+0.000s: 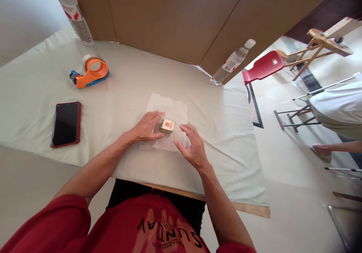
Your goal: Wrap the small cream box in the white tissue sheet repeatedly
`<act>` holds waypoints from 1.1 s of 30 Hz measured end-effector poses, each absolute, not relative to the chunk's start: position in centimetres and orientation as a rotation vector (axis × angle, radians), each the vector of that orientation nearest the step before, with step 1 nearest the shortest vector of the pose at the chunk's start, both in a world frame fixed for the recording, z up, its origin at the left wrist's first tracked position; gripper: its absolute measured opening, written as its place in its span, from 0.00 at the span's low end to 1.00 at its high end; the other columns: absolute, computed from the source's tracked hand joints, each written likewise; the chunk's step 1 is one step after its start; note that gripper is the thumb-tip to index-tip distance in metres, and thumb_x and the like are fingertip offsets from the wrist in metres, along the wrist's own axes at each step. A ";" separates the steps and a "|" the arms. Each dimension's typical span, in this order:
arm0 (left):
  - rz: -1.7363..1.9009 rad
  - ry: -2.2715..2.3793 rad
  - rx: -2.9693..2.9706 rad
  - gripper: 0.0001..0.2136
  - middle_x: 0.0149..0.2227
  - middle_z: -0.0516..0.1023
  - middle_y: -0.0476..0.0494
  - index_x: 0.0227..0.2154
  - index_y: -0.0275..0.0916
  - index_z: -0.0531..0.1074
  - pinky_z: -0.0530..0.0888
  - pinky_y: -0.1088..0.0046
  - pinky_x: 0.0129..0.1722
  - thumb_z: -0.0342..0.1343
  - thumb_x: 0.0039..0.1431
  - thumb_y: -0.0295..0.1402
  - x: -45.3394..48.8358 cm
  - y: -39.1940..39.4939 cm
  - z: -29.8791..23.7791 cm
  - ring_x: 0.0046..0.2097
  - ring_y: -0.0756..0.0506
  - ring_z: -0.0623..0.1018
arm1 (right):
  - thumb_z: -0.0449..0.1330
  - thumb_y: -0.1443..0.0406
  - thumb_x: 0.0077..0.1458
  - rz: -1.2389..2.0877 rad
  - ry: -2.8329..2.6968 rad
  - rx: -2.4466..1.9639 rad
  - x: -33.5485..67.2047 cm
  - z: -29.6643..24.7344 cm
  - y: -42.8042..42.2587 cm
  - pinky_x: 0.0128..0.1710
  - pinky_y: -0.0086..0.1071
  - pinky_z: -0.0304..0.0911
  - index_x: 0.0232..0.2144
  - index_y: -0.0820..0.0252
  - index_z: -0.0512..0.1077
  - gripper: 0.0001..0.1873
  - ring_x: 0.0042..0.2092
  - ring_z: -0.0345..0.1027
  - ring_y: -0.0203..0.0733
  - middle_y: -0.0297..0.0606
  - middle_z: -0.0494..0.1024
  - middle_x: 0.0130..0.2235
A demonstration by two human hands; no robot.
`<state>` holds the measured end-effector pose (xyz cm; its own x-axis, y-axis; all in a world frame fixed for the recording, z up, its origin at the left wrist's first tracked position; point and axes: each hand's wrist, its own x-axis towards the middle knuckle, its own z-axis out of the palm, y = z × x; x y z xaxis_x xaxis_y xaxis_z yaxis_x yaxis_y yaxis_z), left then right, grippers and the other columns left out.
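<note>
A small gold-coloured box [167, 125] with a red emblem on its top rests on a translucent sheet of bubble wrap [166, 107] on the cloth-covered table. My left hand [149, 126] lies over the left part of the sheet, thumb and fingers apart, close beside the box. To the right of the box, my right hand [193, 146] hovers at the edge of the sheet with its fingers spread and slightly curled. Nothing is held in either hand. Whether the left fingertips touch the box I cannot tell.
An orange and blue tape dispenser [92, 72] and a phone in a red case [66, 124] lie to the left. Water bottles [74, 13] stand against a tall cardboard panel [158, 19] at the back. On the right are a red chair [266, 67] and a seated person [336, 109].
</note>
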<state>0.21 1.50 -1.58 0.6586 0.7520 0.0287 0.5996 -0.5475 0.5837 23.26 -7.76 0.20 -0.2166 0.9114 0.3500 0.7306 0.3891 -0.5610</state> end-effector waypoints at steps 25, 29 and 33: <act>0.752 0.925 2.032 0.06 0.58 0.74 0.36 0.33 0.40 0.74 0.76 0.72 0.35 0.57 0.57 0.35 0.7 0.7 -0.4 0.57 0.39 0.75 | 0.60 0.60 0.57 0.641 -1.770 -1.387 21.9 0.4 -2.9 0.51 0.38 0.66 0.30 0.56 0.72 0.07 0.48 0.73 0.44 0.42 0.78 0.47; 0.828 0.968 1.934 0.06 0.53 0.78 0.39 0.29 0.39 0.74 0.73 0.75 0.33 0.56 0.58 0.35 1.2 0.6 -0.5 0.51 0.43 0.78 | 0.60 0.60 0.56 0.781 -1.676 -1.406 21.4 0.1 -2.6 0.47 0.37 0.67 0.29 0.56 0.73 0.07 0.44 0.74 0.43 0.39 0.80 0.44; 0.855 1.025 1.846 0.08 0.46 0.81 0.42 0.27 0.39 0.74 0.71 0.75 0.35 0.57 0.58 0.36 1.5 0.7 -0.5 0.46 0.45 0.79 | 0.60 0.59 0.56 0.805 -1.588 -1.399 21.0 -0.3 -3.0 0.46 0.35 0.66 0.28 0.56 0.73 0.08 0.43 0.74 0.42 0.38 0.81 0.42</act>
